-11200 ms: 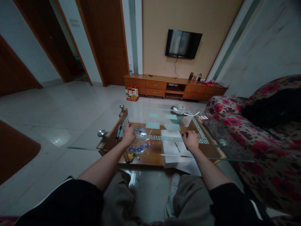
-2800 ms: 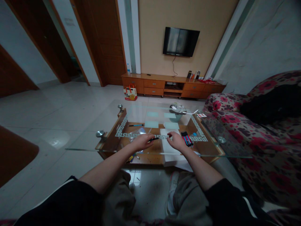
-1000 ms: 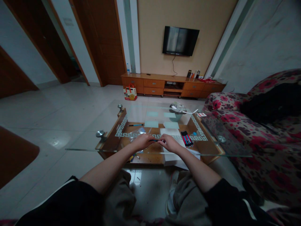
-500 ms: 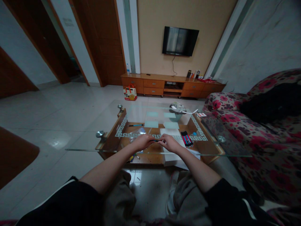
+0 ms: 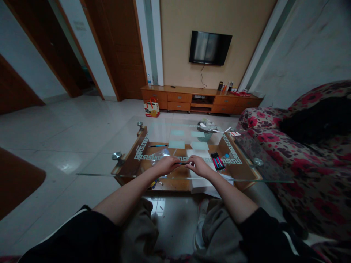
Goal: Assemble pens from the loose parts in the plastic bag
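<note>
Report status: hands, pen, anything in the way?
Left hand, right hand: both on one dark pen. Held above glass tabletop. Nothing visibly between them blocking; pen row lies beyond right hand.

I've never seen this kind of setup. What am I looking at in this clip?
No machine here: one person works bare-handed, filmed by a camera worn on the head, looking forward and down. The left hand and right hand hold a slim, dark pen between them, over a glass table. On the glass to the right, several pink, blue and black pens lie side by side. Farther back on the left lies a single blue-and-black pen; a clear plastic packet is near the left hand.
</note>
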Available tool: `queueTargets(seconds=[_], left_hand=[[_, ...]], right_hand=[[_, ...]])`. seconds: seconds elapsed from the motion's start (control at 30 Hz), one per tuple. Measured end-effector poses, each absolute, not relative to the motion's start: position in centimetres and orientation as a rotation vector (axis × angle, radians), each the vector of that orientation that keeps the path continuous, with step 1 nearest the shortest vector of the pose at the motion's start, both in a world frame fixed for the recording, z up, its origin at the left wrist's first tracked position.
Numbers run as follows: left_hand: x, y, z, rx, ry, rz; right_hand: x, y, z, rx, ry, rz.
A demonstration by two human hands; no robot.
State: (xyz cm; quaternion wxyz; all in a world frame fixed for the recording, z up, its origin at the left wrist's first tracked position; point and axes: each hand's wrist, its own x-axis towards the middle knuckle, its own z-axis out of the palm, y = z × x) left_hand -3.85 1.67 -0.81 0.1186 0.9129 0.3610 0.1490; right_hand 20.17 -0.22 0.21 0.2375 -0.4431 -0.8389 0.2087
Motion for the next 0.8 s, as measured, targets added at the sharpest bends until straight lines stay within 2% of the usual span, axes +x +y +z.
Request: queueTargets(seconds=[0.4,0.57,0.8], left_hand=[[-3.9,1.2,-0.3,2.646,1.163,0.432],[-4.0,1.2,-0.1,2.680,1.177,0.405],[-4.0,1.2,0.0,2.712,1.159,0.403]], right_hand=[[20.2,0.7,-0.8,-1.257,-1.470,1.110],[21.7,1.5,-0.8,-1.328,-1.357,0.945],[25.0,2.3,-1.9,-1.576,-1.668,0.513]])
